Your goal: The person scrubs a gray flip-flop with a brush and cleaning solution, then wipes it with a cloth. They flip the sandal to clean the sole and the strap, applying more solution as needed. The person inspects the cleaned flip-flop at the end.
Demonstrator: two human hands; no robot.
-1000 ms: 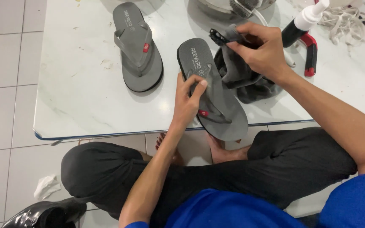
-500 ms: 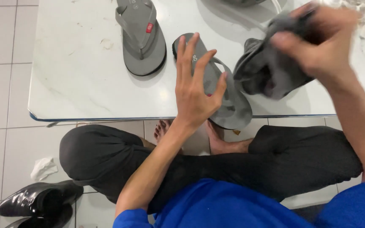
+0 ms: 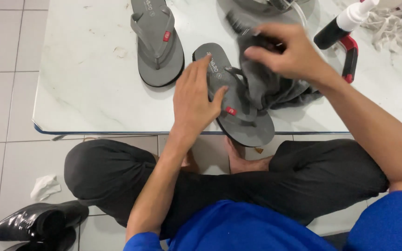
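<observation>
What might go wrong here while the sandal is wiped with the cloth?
1. The sandal lies with its heel past the table edge; a hard wipe may tip it off, though the left hand pins it.
2. The right hand and cloth work close to the spray bottle, which may be knocked over.

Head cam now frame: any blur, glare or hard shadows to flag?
Head view: mostly sharp; slight motion blur on the right hand and grey cloth. Soft overhead light, faint sheen on the marble table, no blown glare. Soft shadows under the left hand and both grey sandals. Black shoes are cut by the frame's bottom edge.
</observation>
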